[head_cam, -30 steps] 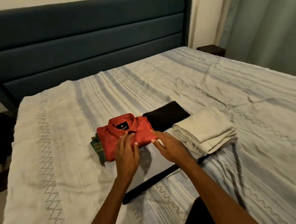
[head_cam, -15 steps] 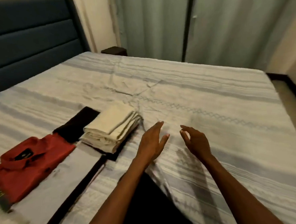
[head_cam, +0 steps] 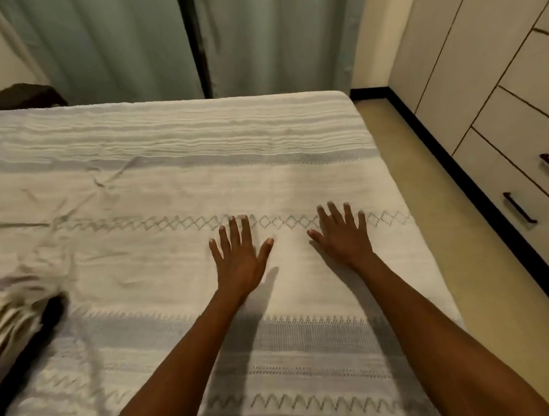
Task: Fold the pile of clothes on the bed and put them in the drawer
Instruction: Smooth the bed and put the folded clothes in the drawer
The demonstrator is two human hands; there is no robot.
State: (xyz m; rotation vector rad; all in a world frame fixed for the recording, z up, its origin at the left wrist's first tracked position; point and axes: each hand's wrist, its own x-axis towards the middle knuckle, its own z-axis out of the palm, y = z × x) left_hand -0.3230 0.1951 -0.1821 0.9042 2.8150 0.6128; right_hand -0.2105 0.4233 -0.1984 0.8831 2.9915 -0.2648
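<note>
Both hands splayed flat over bed.

Two flat hands on bedspread

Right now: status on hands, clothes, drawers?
Left hand and right hand open, flat over the bedspread, holding nothing. Folded clothes blurred at left edge. Drawers at right, closed. Nothing in the way.

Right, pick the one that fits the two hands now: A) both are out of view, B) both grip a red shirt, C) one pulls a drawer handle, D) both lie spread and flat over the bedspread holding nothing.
D: the left hand and right hand have straight, spread fingers over the bedspread, holding nothing.
</note>
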